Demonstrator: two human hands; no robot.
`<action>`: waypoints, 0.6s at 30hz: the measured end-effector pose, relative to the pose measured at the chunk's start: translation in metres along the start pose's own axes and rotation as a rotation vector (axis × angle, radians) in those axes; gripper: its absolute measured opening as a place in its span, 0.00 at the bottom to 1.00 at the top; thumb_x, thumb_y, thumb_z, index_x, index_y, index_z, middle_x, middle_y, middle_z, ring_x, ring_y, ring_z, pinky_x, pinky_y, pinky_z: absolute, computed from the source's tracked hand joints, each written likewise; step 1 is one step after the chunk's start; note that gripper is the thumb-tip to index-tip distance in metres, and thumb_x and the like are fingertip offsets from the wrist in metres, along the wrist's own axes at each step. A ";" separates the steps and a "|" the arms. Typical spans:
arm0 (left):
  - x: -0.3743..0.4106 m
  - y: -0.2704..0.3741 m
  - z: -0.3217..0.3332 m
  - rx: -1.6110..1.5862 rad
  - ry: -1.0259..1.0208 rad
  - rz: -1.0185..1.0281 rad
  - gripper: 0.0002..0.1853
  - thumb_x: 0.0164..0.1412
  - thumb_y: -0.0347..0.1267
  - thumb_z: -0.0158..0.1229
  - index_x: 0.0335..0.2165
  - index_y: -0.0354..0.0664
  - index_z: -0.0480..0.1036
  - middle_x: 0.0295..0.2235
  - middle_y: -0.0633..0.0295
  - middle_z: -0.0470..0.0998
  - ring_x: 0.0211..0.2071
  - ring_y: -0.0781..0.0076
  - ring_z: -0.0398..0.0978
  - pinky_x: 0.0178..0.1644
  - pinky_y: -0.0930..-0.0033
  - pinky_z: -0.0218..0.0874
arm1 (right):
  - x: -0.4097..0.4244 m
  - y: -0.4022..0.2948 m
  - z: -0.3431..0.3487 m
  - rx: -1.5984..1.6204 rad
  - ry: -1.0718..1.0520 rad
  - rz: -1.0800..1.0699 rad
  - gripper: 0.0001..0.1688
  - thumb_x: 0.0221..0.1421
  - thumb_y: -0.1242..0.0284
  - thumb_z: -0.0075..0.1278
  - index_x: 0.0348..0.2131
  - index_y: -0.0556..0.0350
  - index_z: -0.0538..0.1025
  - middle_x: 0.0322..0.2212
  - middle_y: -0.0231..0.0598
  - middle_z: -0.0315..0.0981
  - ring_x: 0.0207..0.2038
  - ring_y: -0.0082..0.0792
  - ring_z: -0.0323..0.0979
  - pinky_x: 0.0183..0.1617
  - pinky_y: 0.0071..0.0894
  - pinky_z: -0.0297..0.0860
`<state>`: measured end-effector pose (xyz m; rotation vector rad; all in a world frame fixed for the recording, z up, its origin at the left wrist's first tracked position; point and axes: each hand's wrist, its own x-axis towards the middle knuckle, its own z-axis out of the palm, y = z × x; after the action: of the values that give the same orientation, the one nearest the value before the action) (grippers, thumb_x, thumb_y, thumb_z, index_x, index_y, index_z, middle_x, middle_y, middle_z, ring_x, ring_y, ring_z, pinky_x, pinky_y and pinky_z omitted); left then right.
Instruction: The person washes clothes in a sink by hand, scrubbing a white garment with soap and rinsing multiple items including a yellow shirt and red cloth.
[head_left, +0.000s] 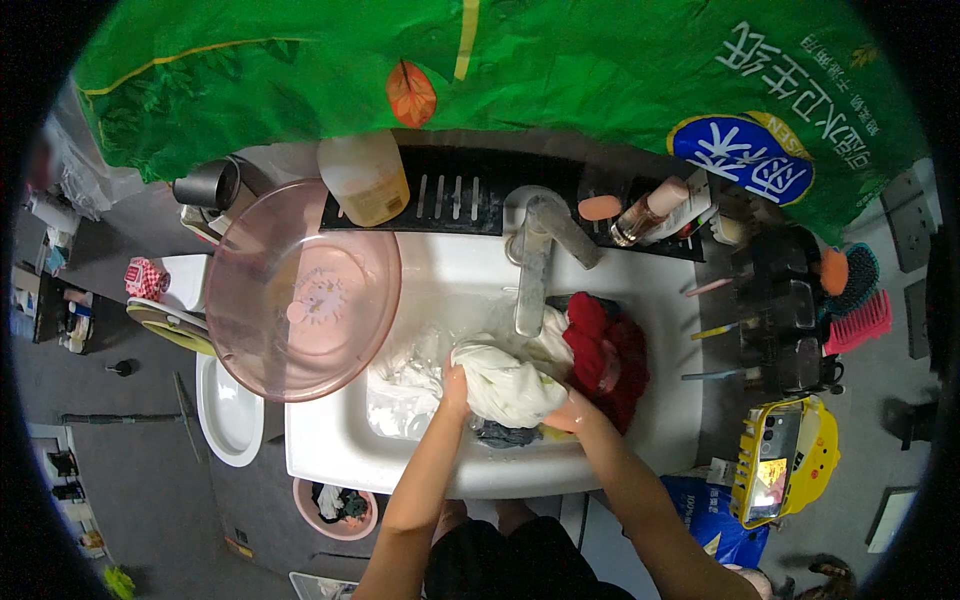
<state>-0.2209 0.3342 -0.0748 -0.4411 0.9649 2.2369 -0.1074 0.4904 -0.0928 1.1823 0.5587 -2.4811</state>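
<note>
My left hand (454, 384) and my right hand (571, 413) grip opposite ends of a bunched, wet white cloth (506, 381) over the white sink basin (330, 442). More white fabric (409, 379) lies in water to the left. Dark red cloth (626, 360) is heaped at the basin's right side, beside another white piece. A dark grey cloth (506, 435) shows below the held bundle. The metal faucet (534, 277) reaches over the basin just above the bundle. The fingers are partly hidden by the folds.
A translucent pink plastic basin (304, 375) rests over the sink's left side. Behind the sink stand a plastic jug (365, 180) and a cosmetic bottle (649, 210). Toothbrushes (712, 331) jut from the right wall holder. A yellow holder (817, 457) with a phone hangs at right; a pink tub (304, 514) sits below left.
</note>
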 end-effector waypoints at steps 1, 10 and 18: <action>-0.005 0.002 0.005 0.139 0.098 0.215 0.18 0.43 0.28 0.46 0.36 0.33 0.65 0.34 0.52 0.70 0.35 0.57 0.69 0.42 0.62 0.61 | -0.011 0.001 0.015 -0.011 0.058 0.018 0.38 0.47 0.45 0.34 0.51 0.48 0.57 0.51 0.40 0.52 0.53 0.43 0.52 0.54 0.53 0.49; -0.037 -0.005 0.036 1.010 -0.219 0.888 0.20 0.29 0.30 0.58 0.28 0.38 0.64 0.25 0.56 0.69 0.28 0.61 0.70 0.32 0.70 0.60 | 0.028 0.000 0.041 0.204 -0.641 -0.126 0.35 0.49 0.48 0.35 0.49 0.52 0.60 0.47 0.41 0.59 0.48 0.41 0.59 0.51 0.45 0.57; 0.012 -0.010 -0.023 0.062 -0.147 -0.279 0.30 0.33 0.24 0.48 0.44 0.37 0.61 0.36 0.57 0.70 0.39 0.62 0.68 0.45 0.63 0.60 | 0.028 0.012 0.043 -0.131 0.196 -0.275 0.19 0.52 0.65 0.37 0.39 0.60 0.68 0.38 0.41 0.67 0.40 0.35 0.66 0.45 0.33 0.62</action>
<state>-0.2220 0.3271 -0.1017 -0.3543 0.8377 1.9535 -0.1472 0.4559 -0.0929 1.3859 0.9817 -2.5145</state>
